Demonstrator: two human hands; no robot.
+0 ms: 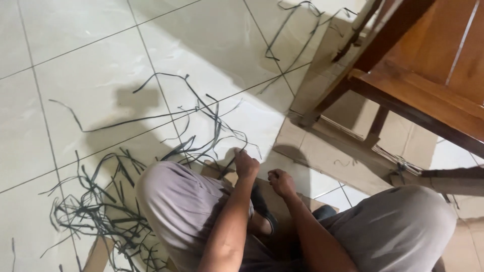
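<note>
both grips are closed into fists between the person's knees. the left hand (246, 164) is clenched on a bundle of thin dark strips (201, 126), which fan out from the fist up and away to the left over the floor (91, 60). the right hand (281, 182) sits just beside it, a little lower and to the right, fingers curled tight; whether it pinches a strip or only presses down on what lies under it cannot be told from here.

under both hands lies a flat piece of cardboard (322, 156), which runs away to the right of the grips and passes beneath a wooden chair (403, 75) standing up and to the right. a few more strips loop on the tiles above the chair leg, well apart from the hands.

left of the left grip and lower, past the left knee (171, 196), a thick tangle of the same strips (106, 216) is heaped on the tiles. the right knee (398, 226) fills the space below and right of the right grip. a dark shoe or sandal (263, 207) shows just below the hands, between the forearms.
</note>
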